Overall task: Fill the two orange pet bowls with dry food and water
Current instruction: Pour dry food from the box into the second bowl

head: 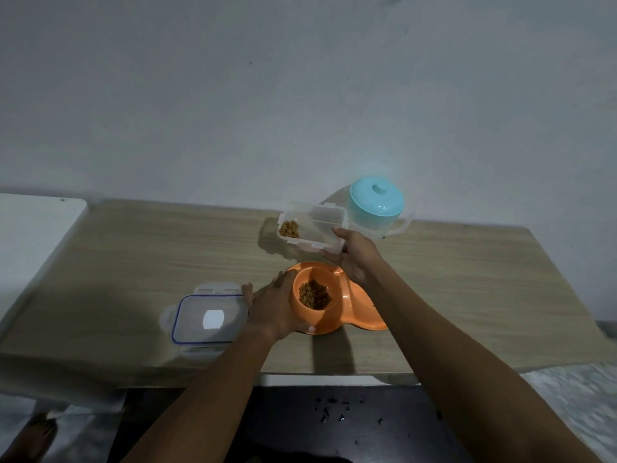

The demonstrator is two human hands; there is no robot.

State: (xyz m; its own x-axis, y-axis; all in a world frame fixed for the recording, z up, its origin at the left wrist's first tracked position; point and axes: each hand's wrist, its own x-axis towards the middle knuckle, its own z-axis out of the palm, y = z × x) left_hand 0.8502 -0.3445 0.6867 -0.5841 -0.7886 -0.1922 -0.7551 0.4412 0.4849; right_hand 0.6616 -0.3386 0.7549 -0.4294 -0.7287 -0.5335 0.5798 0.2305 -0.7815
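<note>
Gripping the clear food container [314, 228] by its end, the right hand [354, 259] holds it beyond the orange pet bowls [334, 315]. The left hand [270, 305] clasps their left rim, their long axis running away rightward.

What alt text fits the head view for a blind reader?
A person's left hand grips an orange double pet bowl with dry food in one bowl, while the right hand holds a clear container with a little food left. A lid lies on the wooden table; a teal-lidded jug stands behind.
</note>
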